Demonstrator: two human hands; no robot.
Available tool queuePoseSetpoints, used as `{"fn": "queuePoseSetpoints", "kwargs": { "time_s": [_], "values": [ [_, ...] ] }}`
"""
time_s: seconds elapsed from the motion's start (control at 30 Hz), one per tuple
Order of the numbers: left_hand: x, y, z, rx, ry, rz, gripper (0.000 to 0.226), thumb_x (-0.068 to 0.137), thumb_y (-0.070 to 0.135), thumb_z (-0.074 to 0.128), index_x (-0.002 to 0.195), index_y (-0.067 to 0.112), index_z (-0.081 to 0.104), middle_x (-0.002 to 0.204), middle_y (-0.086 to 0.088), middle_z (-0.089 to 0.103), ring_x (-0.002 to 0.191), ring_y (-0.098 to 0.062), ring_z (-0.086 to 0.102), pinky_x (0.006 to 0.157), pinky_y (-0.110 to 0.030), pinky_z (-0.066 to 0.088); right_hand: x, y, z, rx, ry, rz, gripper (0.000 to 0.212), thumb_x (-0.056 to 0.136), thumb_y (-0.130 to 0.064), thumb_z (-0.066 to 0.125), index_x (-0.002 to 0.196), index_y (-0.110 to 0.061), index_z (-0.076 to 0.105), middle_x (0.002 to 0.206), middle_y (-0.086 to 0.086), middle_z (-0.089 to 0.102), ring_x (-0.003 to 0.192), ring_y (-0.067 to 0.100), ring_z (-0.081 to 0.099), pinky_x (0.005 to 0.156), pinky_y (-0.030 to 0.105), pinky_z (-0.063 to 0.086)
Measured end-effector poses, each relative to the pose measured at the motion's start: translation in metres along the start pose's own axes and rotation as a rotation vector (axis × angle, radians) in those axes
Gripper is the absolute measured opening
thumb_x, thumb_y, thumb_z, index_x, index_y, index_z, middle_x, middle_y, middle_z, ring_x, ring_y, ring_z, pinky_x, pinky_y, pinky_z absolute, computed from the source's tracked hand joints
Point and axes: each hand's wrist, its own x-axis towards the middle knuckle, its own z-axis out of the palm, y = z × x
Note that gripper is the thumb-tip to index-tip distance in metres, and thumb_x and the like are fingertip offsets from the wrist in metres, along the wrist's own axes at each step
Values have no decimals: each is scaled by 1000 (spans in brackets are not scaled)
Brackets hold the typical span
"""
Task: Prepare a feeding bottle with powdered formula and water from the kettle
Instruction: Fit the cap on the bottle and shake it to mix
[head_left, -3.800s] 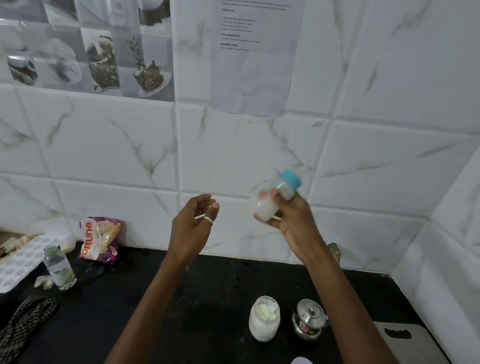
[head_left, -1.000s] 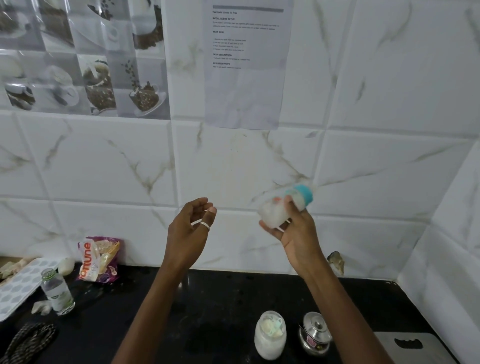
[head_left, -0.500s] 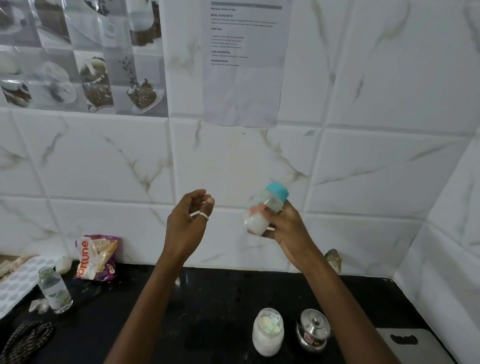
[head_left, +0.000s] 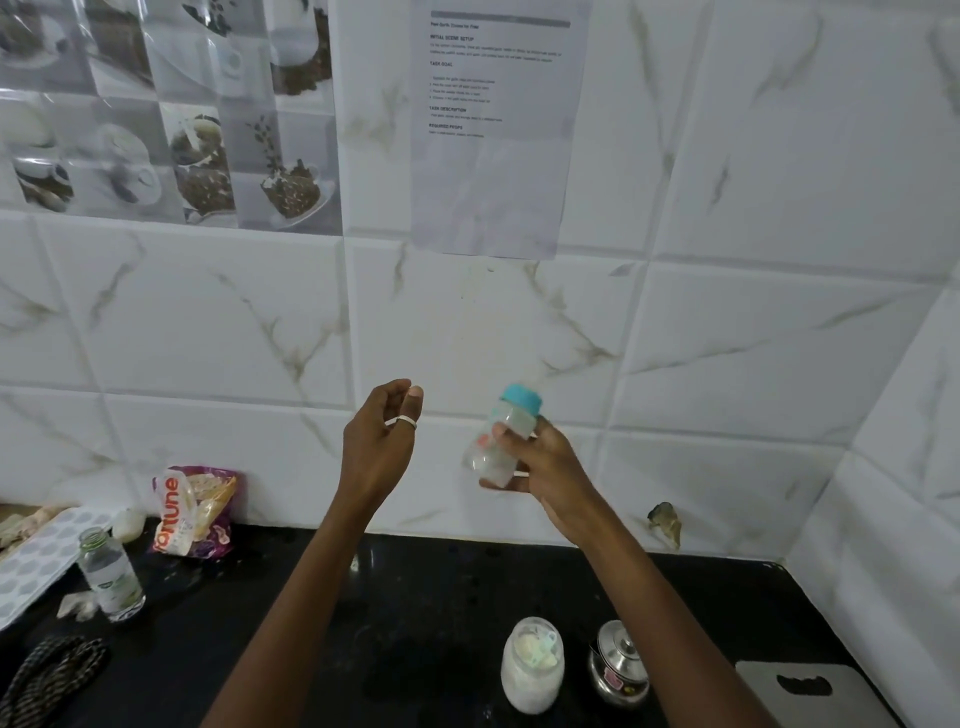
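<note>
Right hand (head_left: 540, 467) fingers wrapped round tilted feeding bottle (head_left: 501, 441); left hand (head_left: 379, 441) loosely curled, empty. Risk: teal cap (head_left: 521, 397) not tight, mix leaks onto counter (head_left: 415, 597); one-handed grip slips.

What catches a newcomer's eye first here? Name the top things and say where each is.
The feeding bottle with its teal cap, tilted and held up before the tiled wall in the right hand, draws the eye first. The left hand is raised beside it, holding nothing. Below, on the black counter, a jar of white powder stands beside a small steel pot.
</note>
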Motion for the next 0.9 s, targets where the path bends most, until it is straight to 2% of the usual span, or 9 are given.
{"fn": "queuePoseSetpoints", "kwargs": {
  "time_s": [0.1, 0.23, 0.33, 0.37, 0.47, 0.5, 0.63, 0.77, 0.9],
  "values": [
    [2, -1, 2, -1, -11, -8, 41, 103, 46, 52, 134, 21, 60, 117, 15, 62, 97, 9, 56, 77, -5, 37, 4, -1, -3, 217, 139, -63, 47, 95, -25, 71, 137, -13, 53, 126, 15, 67, 116, 36, 67, 84, 52, 62],
    [4, -4, -1, -9, 4, -23, 40, 102, 46, 53, 133, 22, 61, 116, 15, 63, 98, 14, 54, 76, -6, 37, 3, 1, -6, 69, 2, -3, 56, 88, -29, 77, 137, -14, 53, 129, 19, 65, 120, 39, 65, 90, 58, 60],
    [4, -4, -2, -19, -1, -27, 39, 102, 46, 53, 133, 24, 61, 116, 18, 62, 98, 16, 53, 78, -6, 37, 5, -2, -14, 248, 102, -71, 57, 88, -26, 76, 138, -11, 52, 122, 15, 69, 116, 36, 67, 87, 55, 61],
    [3, -5, -2, -19, -2, -25, 39, 102, 47, 52, 133, 24, 60, 116, 18, 62, 98, 16, 53, 78, -6, 37, 5, -4, -13, 243, 100, -80, 60, 85, -28, 77, 137, -12, 51, 123, 15, 68, 116, 35, 67, 87, 54, 61],
    [3, -5, -3, -3, 4, -12, 40, 102, 47, 52, 133, 24, 60, 116, 18, 62, 99, 15, 54, 78, -7, 37, -1, 0, -10, -57, -57, -13, 62, 83, -32, 82, 136, -18, 53, 127, 17, 65, 117, 34, 68, 91, 56, 60],
    [3, -5, -3, 0, 3, -9, 40, 102, 48, 52, 133, 24, 60, 116, 18, 62, 99, 13, 55, 78, -7, 37, -1, -1, -12, -68, -75, -23, 61, 83, -31, 82, 136, -20, 53, 125, 15, 66, 117, 33, 68, 92, 57, 59],
    [1, -4, -3, -13, -6, -6, 39, 102, 48, 52, 133, 25, 60, 117, 18, 62, 101, 8, 57, 79, -6, 38, 3, -8, -19, 218, 57, -117, 61, 83, -26, 79, 137, -14, 53, 120, 12, 70, 114, 33, 69, 86, 54, 61],
    [2, -4, -4, -12, -1, -6, 39, 102, 48, 53, 133, 26, 60, 117, 18, 62, 100, 10, 56, 79, -5, 36, -3, -7, -17, -98, -102, -57, 58, 84, -26, 80, 136, -23, 53, 127, 13, 67, 120, 32, 67, 94, 56, 59],
    [-1, -5, -4, -30, -14, 0, 39, 101, 49, 54, 133, 27, 61, 119, 16, 64, 110, -2, 61, 81, -7, 38, -2, -16, -23, 199, 8, -151, 67, 85, -24, 75, 146, -18, 47, 123, 14, 67, 118, 34, 67, 90, 57, 59]
  ]
}}
